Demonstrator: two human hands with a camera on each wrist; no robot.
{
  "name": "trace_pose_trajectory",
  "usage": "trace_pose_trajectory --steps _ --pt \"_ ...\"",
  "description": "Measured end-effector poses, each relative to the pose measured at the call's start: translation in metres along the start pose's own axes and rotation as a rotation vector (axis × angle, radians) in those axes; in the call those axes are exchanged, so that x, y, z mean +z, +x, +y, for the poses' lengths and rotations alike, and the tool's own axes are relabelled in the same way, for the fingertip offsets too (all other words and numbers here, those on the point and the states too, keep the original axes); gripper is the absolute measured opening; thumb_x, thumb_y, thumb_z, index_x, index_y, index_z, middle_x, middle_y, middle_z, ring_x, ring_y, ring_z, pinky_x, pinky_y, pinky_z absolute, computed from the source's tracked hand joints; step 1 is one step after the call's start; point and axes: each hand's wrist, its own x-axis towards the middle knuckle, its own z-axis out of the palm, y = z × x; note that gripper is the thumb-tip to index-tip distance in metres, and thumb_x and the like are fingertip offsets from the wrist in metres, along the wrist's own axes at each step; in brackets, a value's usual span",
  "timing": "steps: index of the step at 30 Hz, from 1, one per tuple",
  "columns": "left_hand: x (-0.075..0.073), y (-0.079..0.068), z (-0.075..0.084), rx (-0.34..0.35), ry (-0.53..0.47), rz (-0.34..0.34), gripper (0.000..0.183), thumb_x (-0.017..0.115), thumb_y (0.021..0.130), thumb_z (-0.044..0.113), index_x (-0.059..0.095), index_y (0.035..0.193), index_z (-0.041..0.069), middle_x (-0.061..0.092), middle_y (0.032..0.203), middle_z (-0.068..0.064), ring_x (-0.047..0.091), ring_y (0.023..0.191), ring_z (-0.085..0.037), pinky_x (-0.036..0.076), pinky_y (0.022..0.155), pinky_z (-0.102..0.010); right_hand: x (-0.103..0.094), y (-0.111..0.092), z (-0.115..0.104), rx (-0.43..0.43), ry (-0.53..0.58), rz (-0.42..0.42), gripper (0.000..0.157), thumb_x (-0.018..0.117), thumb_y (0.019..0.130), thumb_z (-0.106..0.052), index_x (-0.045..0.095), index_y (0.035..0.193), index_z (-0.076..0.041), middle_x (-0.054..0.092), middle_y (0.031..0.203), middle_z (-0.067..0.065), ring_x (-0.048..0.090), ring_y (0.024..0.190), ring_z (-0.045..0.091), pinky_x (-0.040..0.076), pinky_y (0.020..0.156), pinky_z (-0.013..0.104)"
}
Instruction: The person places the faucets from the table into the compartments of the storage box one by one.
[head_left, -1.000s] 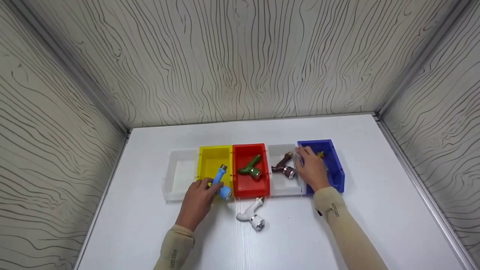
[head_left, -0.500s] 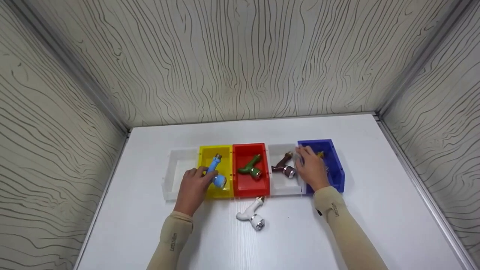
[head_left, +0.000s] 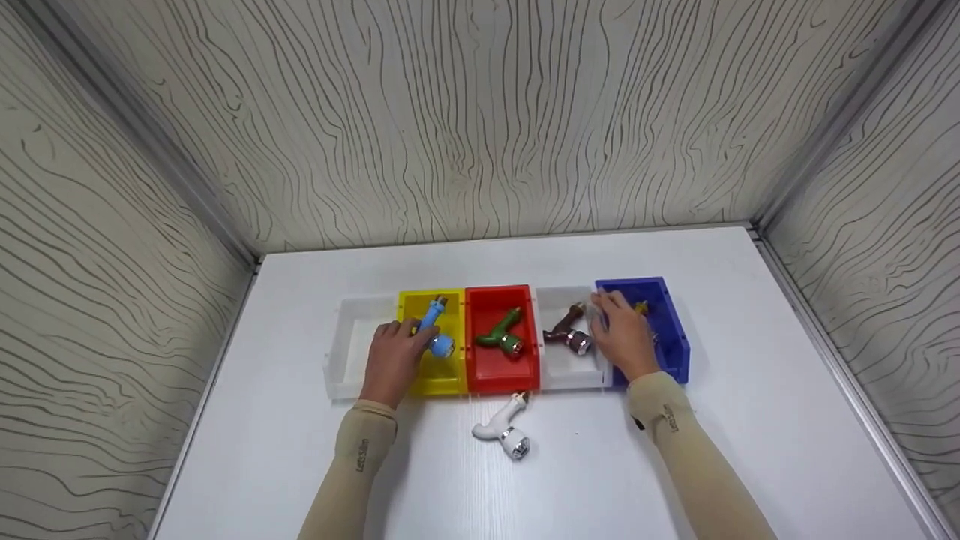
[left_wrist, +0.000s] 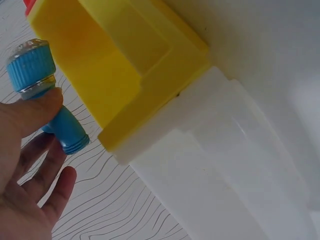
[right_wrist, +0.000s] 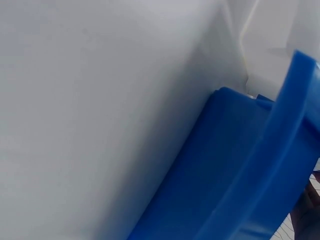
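Note:
A light blue tap (head_left: 442, 344) is pinched in my left hand (head_left: 394, 358), over the yellow bin (head_left: 446, 387). In the left wrist view the thumb lies across the tap's body, beside the ribbed knob (left_wrist: 31, 67). My right hand (head_left: 624, 336) is at the wall between the right white bin (head_left: 574, 379) and the blue bin (head_left: 679, 352); its fingertip contact is hidden. Inside the blue bin, partly covered by that hand, a yellow part (head_left: 641, 307) shows. The right wrist view shows mostly the blue bin's outer wall (right_wrist: 200, 165).
A green tap (head_left: 501, 336) lies in the red bin (head_left: 502, 381), a dark brown tap (head_left: 568, 331) in the right white bin. Another white bin (head_left: 341, 391) ends the row at left. On the table (head_left: 570, 487), a white tap (head_left: 504, 427) lies before the red bin.
My left hand has moved away from me with the blue tap, from the yellow bin's front edge to farther over that bin. The right hand has stayed in place.

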Motion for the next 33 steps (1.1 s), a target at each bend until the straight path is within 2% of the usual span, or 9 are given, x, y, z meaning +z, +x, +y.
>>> trace_pose_trajectory --steps 5,11,17,26,33 --pt "0.007 0.007 -0.001 -0.004 0.003 -0.014 0.039 0.077 0.093 0.009 0.075 0.127 0.028 0.069 0.124 -0.01 0.064 0.11 -0.032 0.052 0.11 -0.05 0.001 -0.001 -0.001 0.013 -0.004 -0.002 0.045 0.063 0.099 -0.017 0.062 0.142 -0.004 0.062 0.132 0.015 0.066 0.106 0.045 0.055 0.096 0.059" --pt "0.017 0.01 -0.003 0.019 -0.006 0.007 0.032 0.076 0.094 0.012 0.077 0.122 0.026 0.072 0.118 -0.009 0.067 0.108 -0.032 0.052 0.109 -0.05 0.001 -0.003 -0.002 -0.022 0.006 0.023 0.042 0.063 0.098 -0.014 0.065 0.138 -0.002 0.064 0.129 0.016 0.068 0.097 0.045 0.058 0.089 0.058" --pt "0.02 0.016 -0.004 0.035 0.006 0.013 0.038 0.079 0.09 0.005 0.077 0.122 0.026 0.072 0.119 -0.011 0.067 0.107 -0.032 0.053 0.108 -0.05 0.002 -0.001 -0.001 -0.022 0.001 0.026 0.041 0.063 0.099 -0.015 0.065 0.137 -0.003 0.064 0.132 0.016 0.068 0.1 0.046 0.058 0.092 0.058" --pt "0.026 0.021 -0.005 0.051 0.048 -0.011 0.04 0.077 0.091 0.003 0.077 0.123 0.027 0.074 0.118 -0.012 0.069 0.106 -0.032 0.05 0.112 -0.05 0.001 -0.001 0.0 -0.005 0.009 -0.001 0.043 0.062 0.1 -0.017 0.062 0.141 -0.003 0.063 0.13 0.016 0.067 0.101 0.045 0.057 0.094 0.058" --pt "0.03 0.025 -0.004 0.063 0.087 -0.015 0.038 0.078 0.091 0.003 0.078 0.122 0.026 0.075 0.117 -0.013 0.07 0.104 -0.032 0.052 0.108 -0.047 0.0 -0.001 0.0 -0.007 0.006 0.008 0.043 0.061 0.101 -0.019 0.062 0.142 -0.004 0.062 0.132 0.016 0.066 0.106 0.045 0.055 0.096 0.058"
